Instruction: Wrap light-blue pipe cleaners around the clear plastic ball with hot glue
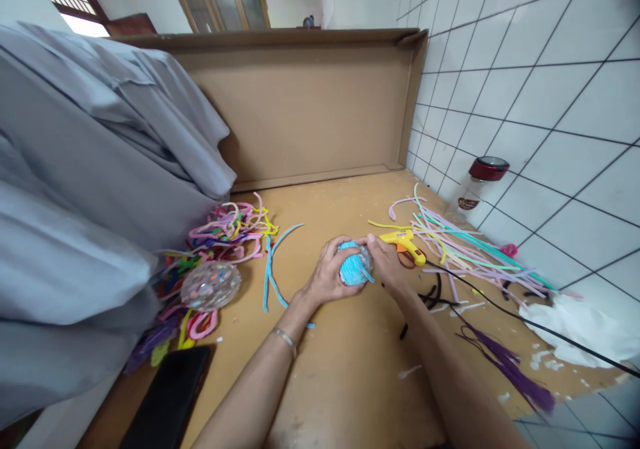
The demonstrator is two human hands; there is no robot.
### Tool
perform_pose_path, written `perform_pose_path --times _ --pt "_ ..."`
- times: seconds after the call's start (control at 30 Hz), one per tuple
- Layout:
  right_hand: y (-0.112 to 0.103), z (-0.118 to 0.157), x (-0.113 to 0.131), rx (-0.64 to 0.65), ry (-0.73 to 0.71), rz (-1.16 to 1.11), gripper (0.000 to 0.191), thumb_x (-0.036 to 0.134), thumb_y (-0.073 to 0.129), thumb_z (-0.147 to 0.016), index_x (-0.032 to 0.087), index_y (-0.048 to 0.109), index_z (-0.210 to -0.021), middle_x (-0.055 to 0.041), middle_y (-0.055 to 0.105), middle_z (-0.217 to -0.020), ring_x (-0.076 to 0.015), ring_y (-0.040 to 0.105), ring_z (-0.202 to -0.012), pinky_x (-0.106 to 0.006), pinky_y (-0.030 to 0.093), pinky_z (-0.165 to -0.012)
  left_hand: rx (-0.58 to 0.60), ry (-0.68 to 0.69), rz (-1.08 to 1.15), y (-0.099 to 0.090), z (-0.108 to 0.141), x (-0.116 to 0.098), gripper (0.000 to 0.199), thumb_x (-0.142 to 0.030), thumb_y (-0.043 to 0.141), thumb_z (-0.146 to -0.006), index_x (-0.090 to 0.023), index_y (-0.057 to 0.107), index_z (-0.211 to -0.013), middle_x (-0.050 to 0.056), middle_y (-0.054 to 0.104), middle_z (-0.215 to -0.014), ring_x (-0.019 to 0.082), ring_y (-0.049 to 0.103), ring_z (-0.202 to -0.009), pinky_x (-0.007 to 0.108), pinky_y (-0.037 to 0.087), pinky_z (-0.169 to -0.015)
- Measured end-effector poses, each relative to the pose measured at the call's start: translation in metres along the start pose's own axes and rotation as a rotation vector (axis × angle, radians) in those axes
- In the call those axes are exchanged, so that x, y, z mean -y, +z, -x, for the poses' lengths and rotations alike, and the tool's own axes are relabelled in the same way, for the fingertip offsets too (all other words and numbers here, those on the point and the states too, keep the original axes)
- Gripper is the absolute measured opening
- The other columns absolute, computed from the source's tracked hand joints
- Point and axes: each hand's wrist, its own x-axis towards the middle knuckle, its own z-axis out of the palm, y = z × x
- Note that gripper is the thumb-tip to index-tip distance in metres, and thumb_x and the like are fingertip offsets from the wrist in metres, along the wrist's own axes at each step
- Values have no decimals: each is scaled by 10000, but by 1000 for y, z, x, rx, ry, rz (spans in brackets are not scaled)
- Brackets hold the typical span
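Observation:
My left hand [333, 272] is wrapped round a clear ball partly covered with rows of light-blue pipe cleaner [353, 269]. A loose blue end sticks out at the ball's lower right. Against the ball's right side, the fingers of my right hand [383, 259] are closed and pressed close; what lies under their tips is hidden. Just beyond that hand a yellow glue gun [406, 243] lies on the table, its black cord running to the right. Several loose blue pipe cleaners [271, 269] lie left of my left hand.
A tangle of coloured pipe cleaners [230, 229] and a clear ball [211, 286] sit left, near grey cloth [100, 169]. A phone [167, 395] lies in front. Right are straight pipe cleaners [465, 242], a purple tassel [515, 369], white tissue [580, 329] and a jar [480, 182].

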Motion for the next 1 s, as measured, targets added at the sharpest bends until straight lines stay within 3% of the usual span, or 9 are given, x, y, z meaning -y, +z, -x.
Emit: perform_pose_path --times 0.47,0.63,0.87,1.0 --pt "0 2 5 21 -8 -15 531 656 405 -850 190 656 -810 -60 685 -824 -210 620 -828 -332 476 -773 -1 -21 2 0 1 1 657 -387 764 -648 -207 534 -1237 153 425 -1313 316 460 -1252 489 415 -1028" --pt "2 0 -3 -33 32 -25 534 684 389 -842 202 619 -845 -61 672 -849 -217 608 -845 -351 474 -797 -6 -24 25 0 1 0 681 -386 766 -649 -225 507 -1258 149 410 -1327 316 459 -1249 488 413 -1024" --pt "2 -1 -9 -48 -39 157 541 684 363 -859 222 627 -762 -109 682 -889 -257 587 -898 -408 455 -868 -4 -38 11 1 0 -1 678 -389 769 -639 -226 518 -1247 149 421 -1322 316 475 -1239 485 425 -1013" --pt "2 0 -6 -10 -43 154 550 682 357 -858 212 639 -808 -99 687 -901 -254 598 -918 -407 464 -877 0 -52 0 1 0 -2 676 -386 771 -629 -220 531 -1239 150 434 -1323 315 470 -1245 488 425 -1016"
